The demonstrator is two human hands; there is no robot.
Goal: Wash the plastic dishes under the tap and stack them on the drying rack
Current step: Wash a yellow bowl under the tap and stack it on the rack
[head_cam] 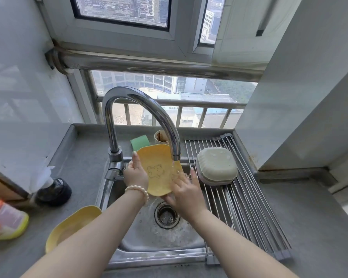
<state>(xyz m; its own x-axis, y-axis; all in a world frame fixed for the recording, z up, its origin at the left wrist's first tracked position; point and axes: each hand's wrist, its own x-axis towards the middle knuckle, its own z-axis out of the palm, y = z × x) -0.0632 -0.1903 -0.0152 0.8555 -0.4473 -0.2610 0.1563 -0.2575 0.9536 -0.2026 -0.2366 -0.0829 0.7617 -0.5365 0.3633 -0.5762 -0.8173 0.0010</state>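
Your left hand (136,174) has its grip closed on the left edge of the yellow plastic plate with a bear outline (159,171), holding it tilted upright over the steel sink (161,235) directly beneath the curved chrome tap (141,109), whose running water strikes the plate's right side. Your right hand (186,194) lies flat and open against the plate's lower right face, fingers spread in the stream, its grip closed on nothing. On the roll-up steel drying rack (247,207) that spans the sink's right edge, a pale green square plastic dish (216,164) sits upside down on top of a pinkish one near the rack's far end. A second yellow plastic bowl (72,223) rests on the grey bench at the sink's near left corner, partly hidden by your left forearm. Behind the tap, at the bench's back edge, stand a green sponge (140,142) and a stained paper cup (161,137).
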